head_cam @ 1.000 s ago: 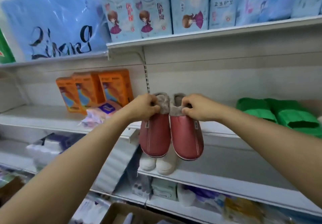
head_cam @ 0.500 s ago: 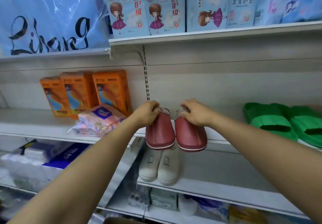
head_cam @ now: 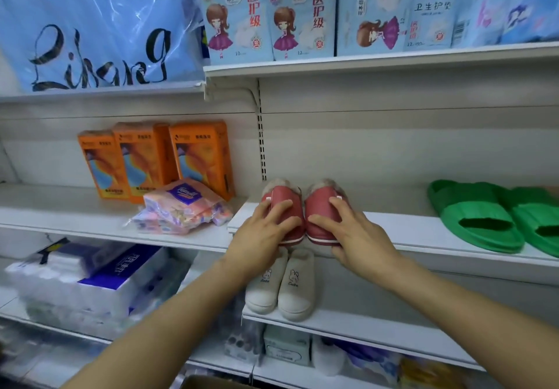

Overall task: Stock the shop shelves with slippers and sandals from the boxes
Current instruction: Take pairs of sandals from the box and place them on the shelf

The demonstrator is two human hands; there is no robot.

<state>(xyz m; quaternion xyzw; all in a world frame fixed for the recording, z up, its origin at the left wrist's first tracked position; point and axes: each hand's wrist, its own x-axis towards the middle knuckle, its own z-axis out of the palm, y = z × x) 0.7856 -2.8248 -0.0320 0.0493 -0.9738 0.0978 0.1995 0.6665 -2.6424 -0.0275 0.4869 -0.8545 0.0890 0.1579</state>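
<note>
So, red slippers (head_cam: 298, 210), a pair w/ fur lining at the openings, sit side by side on the middle shelf (head_cam: 408, 231), toes at the front edge and poking slightly over it, heels toward the back wall. Left hand (head_cam: 260, 237) lies over the left slipper's toe, fingers (head_cam: 279, 208) spread and fairly straight across the upper, pressing on it, not curled around. Right hand (head_cam: 357, 237) does the same on the right slipper: fingers laid flat over the top, thumb toward the gap btwn the two shoes. The two slippers touch or nearly touch along their inner sides.

Directly below, on the next shelf down, a pair of cream slippers (head_cam: 281, 288) w/ small rabbit prints stands toes-out; the left forearm partly covers the left one. Well to the right on the same shelf as the red pair, green slides (head_cam: 487, 216) lie side by side, the right one cut off by the frame edge.

Left of the red pair, on the adjoining shelf section, a tissue pack (head_cam: 181, 207) lies tilted in front of three upright orange boxes (head_cam: 151, 158). Lower left: wrapped white paper rolls (head_cam: 87, 279), blurry. Top shelf holds light-blue packs (head_cam: 269, 13) w/ a cartoon girl, and a blue plastic bag (head_cam: 90, 25) w/ black script to their left.
</note>
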